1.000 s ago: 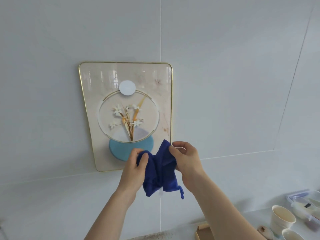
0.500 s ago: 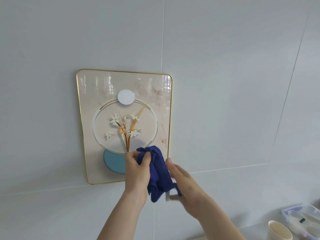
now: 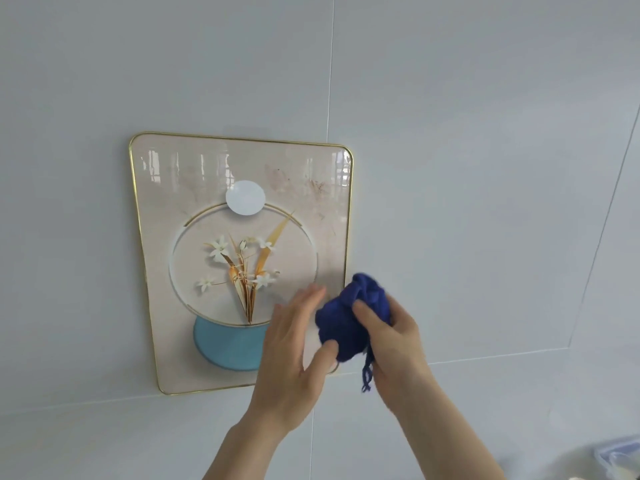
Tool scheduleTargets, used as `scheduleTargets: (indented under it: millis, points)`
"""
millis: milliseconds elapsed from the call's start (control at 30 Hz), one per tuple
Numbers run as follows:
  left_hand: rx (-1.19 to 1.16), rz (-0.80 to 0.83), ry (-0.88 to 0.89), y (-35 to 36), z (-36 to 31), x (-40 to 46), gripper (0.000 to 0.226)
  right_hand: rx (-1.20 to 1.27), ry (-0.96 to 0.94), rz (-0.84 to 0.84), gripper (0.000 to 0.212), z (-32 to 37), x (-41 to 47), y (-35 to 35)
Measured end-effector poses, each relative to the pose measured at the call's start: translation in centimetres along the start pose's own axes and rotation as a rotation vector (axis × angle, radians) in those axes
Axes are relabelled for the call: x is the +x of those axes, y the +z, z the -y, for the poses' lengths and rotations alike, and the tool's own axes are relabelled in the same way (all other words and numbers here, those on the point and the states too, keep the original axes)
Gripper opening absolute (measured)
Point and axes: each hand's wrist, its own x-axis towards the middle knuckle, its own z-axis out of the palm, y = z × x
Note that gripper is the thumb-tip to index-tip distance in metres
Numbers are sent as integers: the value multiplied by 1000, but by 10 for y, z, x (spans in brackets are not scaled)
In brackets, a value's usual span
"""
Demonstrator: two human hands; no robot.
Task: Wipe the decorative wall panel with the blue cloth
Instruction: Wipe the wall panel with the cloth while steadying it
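Right now your right hand (image 3: 394,337) has the blue cloth (image 3: 349,320) bunched into a ball, fingers and thumb closed round it from the right side, a frayed thread (image 3: 367,370) dangling under the grip. Cloth sits in front of the lower right edge of the decorative wall panel (image 3: 194,188), overlapping its gold rim (image 3: 348,237); can't tell if cloth actually touches the surface.

Your left hand (image 3: 292,348) is just left of the grip, fingers spread and loose, not holding anything. Its thumb tip meets the cloth's lower left side; fingertips are blurred, pointing up at the panel's round inset (image 3: 207,271). Whether the palm rests on the panel, can't tell.

Left of and above the grip: panel is beige, glossy, rounded corners, fixed on the grey tiled wall (image 3: 485,168). Inset shows white flowers (image 3: 220,251) with orange-gold leaves, stems going down into a light blue bowl shape (image 3: 225,344), which your left hand partly covers. A white disc (image 3: 245,197) sits at the top of the inset ring. Brownish smudges (image 3: 311,183) show well above the grip, in the panel's upper right area.

Far below right of the grip, at the frame corner, a clear plastic container (image 3: 620,459), blurred, contents unclear.
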Motion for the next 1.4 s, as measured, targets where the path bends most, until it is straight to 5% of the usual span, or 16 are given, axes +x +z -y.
scheduleTargets:
  millis: [133,267,467,1100,1400]
  points:
    - [396,-250,157,-8,13,27,64,-356,-463,-107,39,27,34,9]
    - [636,-305,239,-11,23,57,66,-610,-927,-97,56,31,59,33]
    - [885,-342,254,-12,44,80,66,-941,-1224,-91,57,8,93,56]
    - [931,-449,437,-11,81,92,67,-887,-1383,-61,31,-39,117,43]
    - [972,-478,446,-8,88,93,64,-1076,-1265,17,60,-108,83,3]
